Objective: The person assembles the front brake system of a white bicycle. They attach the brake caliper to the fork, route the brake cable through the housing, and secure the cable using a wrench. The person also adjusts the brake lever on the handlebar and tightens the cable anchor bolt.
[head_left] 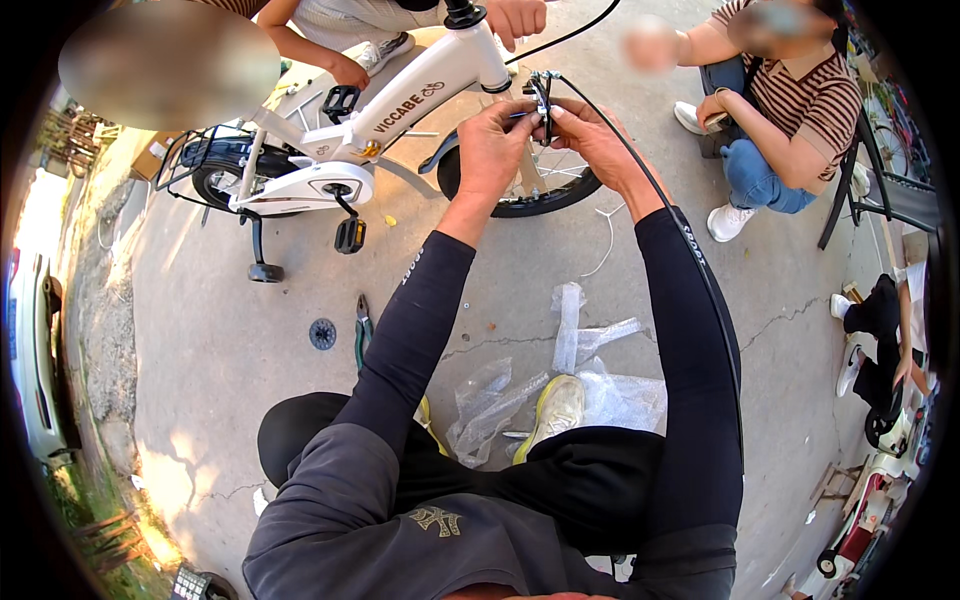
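A small white bicycle (405,112) stands before me, its front wheel (568,198) nearest my hands. My left hand (492,150) and my right hand (597,146) meet at the front fork, above that wheel. Between their fingertips is a small black and silver brake caliper (543,104), pinched from both sides. A black cable (640,160) rises from near the caliper and bends down along my right forearm. The finger pads are partly hidden behind the caliper and the thumbs.
Green-handled pliers (363,335) lie on the concrete near a round drain cover (322,334). Crumpled bubble wrap (625,398) is by my shoes. A person in a striped shirt (800,110) crouches at right. Another person's hand (515,20) is near the handlebar stem. Training wheel (265,272) at left.
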Motion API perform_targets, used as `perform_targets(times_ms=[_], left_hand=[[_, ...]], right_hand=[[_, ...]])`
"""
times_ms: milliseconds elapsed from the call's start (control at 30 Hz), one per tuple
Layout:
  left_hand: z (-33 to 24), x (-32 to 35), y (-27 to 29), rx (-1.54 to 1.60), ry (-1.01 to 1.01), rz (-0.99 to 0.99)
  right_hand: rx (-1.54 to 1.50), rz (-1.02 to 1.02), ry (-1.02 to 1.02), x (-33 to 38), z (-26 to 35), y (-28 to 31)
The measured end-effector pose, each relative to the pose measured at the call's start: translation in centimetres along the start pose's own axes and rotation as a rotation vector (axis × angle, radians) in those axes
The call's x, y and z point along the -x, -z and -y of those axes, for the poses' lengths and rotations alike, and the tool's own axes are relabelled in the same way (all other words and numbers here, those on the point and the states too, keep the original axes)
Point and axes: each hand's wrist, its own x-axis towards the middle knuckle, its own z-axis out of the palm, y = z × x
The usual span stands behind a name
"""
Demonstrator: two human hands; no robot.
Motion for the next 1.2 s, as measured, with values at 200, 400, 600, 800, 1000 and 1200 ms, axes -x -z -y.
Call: perform_targets(times_ms=[200, 400, 600, 800, 1000, 1200], left_hand=[[0.0, 0.0, 0.1, -0.135, -0.042, -0.006], [-0.4, -0.4, 0.4, -0.023, 0.019, 0.066], [-0.8, -0.2, 0.0, -0.223, -0.128, -0.009], [-1.2, -0.3, -0.1, -0.441, -0.303, -0.141], [-1.0, -0.4, 0.0, -0.608, -0.310, -0.274], [-1.4, -0.4, -0.2, -0.744, -0.102, -0.392]], right_hand=[[0.015, 0.017, -0.003, 0.0, 0.5, 0.0], [-0.091, 0.077, 0.013, 0.4, 0.7, 0.4], [-0.133, 0.021, -0.019, 0.1, 0.3, 0.3], [-0.127, 0.019, 0.071, -0.3, 0.1, -0.2], [-0.155, -0.078, 0.049, -1.4, -0.6, -1.0], [-0.119, -0.113, 0.018, -2.4, -1.2, -0.2]])
